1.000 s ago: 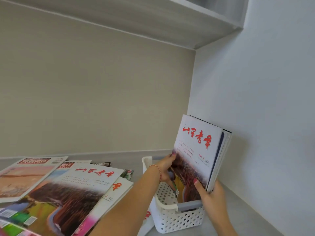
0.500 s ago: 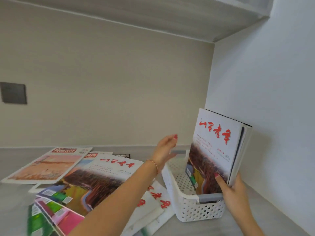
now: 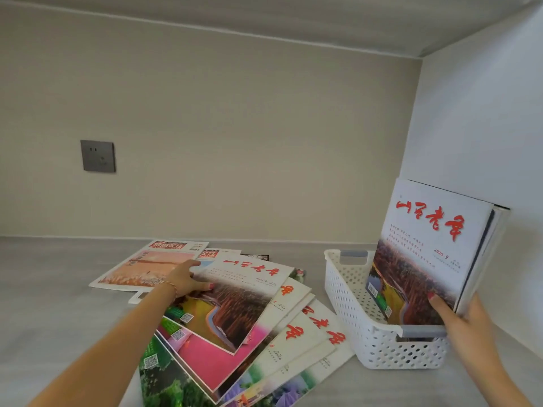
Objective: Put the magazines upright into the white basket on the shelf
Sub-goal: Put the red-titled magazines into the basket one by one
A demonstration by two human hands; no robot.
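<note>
The right hand (image 3: 467,321), at four o'clock in the view, is closed on the lower near corner of the upright magazines (image 3: 432,254), thumb on the front cover, as it was half a second ago. They stand in the right end of the basket (image 3: 349,292), leaning toward the side wall (image 3: 482,118). The left hand (image 3: 188,280) has dropped from beside the basket to the fanned pile (image 3: 241,324) at seven o'clock. It now pinches the top magazine (image 3: 235,298) at the upper left corner, thumb on the cover and fingers beneath; that corner is raised. The pile lies on the shelf (image 3: 58,289), just left of the basket at nine o'clock. Farther back, a pale orange magazine (image 3: 150,265) lies flat. On the back wall at ten o'clock is a grey socket (image 3: 97,156).
</note>
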